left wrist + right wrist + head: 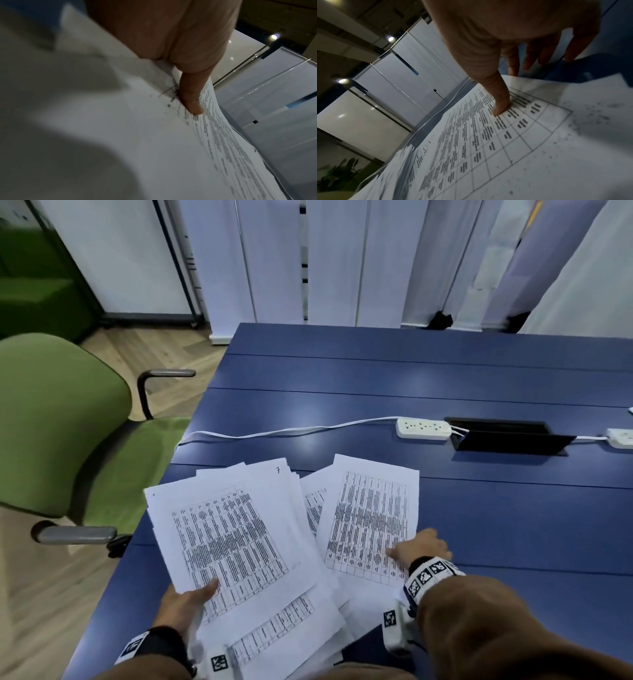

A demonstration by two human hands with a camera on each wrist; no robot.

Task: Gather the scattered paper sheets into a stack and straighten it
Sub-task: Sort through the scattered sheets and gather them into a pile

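Several white paper sheets printed with tables lie fanned out on the near part of the blue table (pixel 445 378). My left hand (pixel 193 599) grips a loose bundle of sheets (pixel 226 535) at its near corner. In the left wrist view its thumb (pixel 190 100) lies on top of the bundle and the fingers are hidden beneath. My right hand (pixel 423 547) rests on the near right corner of a separate sheet (pixel 370 515). Its thumb (pixel 500 104) presses on the print, and its straight fingers reach past the sheet's edge toward the table. More sheets (pixel 291 625) lie under both.
A white power strip (pixel 423 429) with its cable (pixel 274 433) crosses the table beyond the papers, next to a black cable hatch (pixel 507 438). A second strip (pixel 620 437) sits at the right edge. A green chair (pixel 61 426) stands left of the table's edge.
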